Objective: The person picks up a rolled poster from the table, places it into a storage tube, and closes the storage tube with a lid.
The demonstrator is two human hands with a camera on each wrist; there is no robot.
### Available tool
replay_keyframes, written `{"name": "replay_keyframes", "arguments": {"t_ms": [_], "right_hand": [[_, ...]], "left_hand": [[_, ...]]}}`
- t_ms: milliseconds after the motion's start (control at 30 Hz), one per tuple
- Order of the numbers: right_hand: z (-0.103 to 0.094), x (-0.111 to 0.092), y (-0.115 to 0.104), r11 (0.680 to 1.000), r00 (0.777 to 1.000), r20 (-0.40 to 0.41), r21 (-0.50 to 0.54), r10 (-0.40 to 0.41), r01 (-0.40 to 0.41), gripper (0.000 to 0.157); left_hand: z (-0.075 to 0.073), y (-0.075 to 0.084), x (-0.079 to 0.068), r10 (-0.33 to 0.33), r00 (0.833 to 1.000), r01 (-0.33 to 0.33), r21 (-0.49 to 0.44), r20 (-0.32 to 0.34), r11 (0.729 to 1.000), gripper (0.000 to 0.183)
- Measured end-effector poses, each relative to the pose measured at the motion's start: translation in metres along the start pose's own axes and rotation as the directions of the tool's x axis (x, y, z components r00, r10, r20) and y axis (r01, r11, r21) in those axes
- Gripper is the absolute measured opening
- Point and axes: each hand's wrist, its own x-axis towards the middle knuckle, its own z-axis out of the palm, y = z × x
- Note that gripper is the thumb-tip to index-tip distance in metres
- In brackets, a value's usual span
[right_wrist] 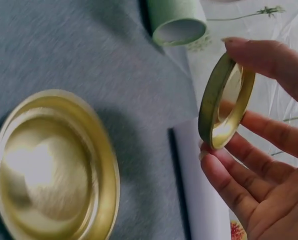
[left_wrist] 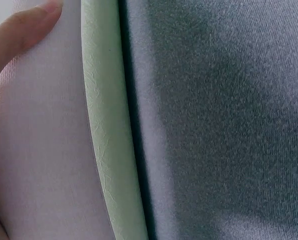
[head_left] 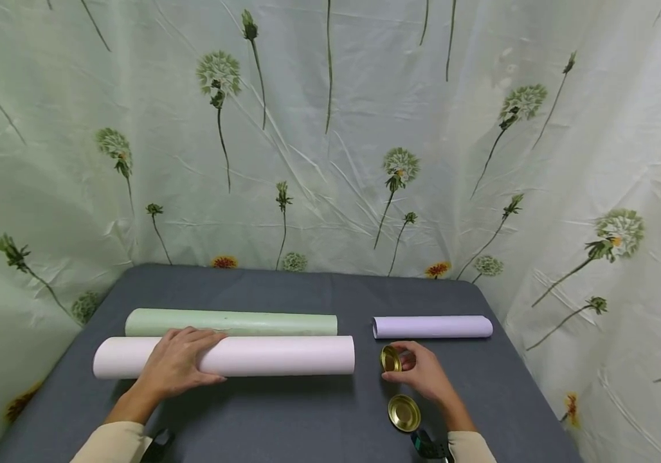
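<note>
A pale pinkish-white roll (head_left: 290,355) lies crosswise on the left in the head view. My left hand (head_left: 175,361) grips it from above, thumb along the near side and fingers over the far side. In the left wrist view one fingertip presses on the roll's smooth surface. Between the thumb and fingers of my right hand (head_left: 424,373), a round gold metal lid (right_wrist: 224,107) is pinched by its rim, tilted on edge. A second gold lid (right_wrist: 49,170), shallow and hollow side up, is on the table below that hand.
Right behind the white roll lies a green roll (head_left: 272,323). A lilac roll (head_left: 431,326) sits at the back right of the grey table (head_left: 284,424). A dandelion-print curtain (head_left: 330,161) hangs behind and at both sides.
</note>
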Motion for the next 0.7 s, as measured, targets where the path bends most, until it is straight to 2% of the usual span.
{"name": "replay_keyframes", "arguments": {"t_ms": [233, 467, 700], "right_hand": [[0.0005, 0.0044, -0.0022, 0.997, 0.995, 0.076, 0.058, -0.058, 0.053, 0.06], [0.0026, 0.0059, -0.0028, 0.978, 0.988, 0.133, 0.2, -0.084, 0.056, 0.063], [0.0062, 0.0035, -0.0094, 0.953, 0.984, 0.129, 0.291, -0.126, 0.084, 0.062]], "left_hand": [[0.0002, 0.0017, 0.0001, 0.005, 1.0, -0.005, -0.006, -0.003, 1.0, 0.075], [0.001, 0.0018, -0.0002, 0.004, 1.0, -0.004, -0.002, 0.0, 1.0, 0.075], [0.0007, 0.0025, 0.0003, -0.013, 1.0, 0.013, 0.0, -0.007, 1.0, 0.074]]}}
